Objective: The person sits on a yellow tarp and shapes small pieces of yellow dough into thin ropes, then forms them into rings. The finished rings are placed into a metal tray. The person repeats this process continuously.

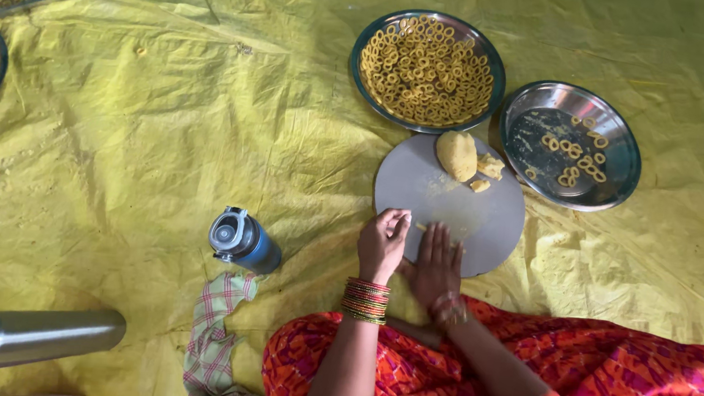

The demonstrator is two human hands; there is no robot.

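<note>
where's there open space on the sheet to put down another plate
Widest bare patch: yellow sheet between the blue bottle and the full ring plate. More lies right of the sparse plate. Crowded: round board, dough ball, left hand, right hand.

Yellow sheet, grey board, checked cloth.

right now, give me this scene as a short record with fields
left hand: fingers pinched at the near edge of the round grey board
right hand: flat on the board, palm down
dough: yellow lump at the board's far edge
full plate: packed with dough rings
second plate: holds a few rings
surface: yellow sheet
nearby: blue bottle, checked cloth
</note>
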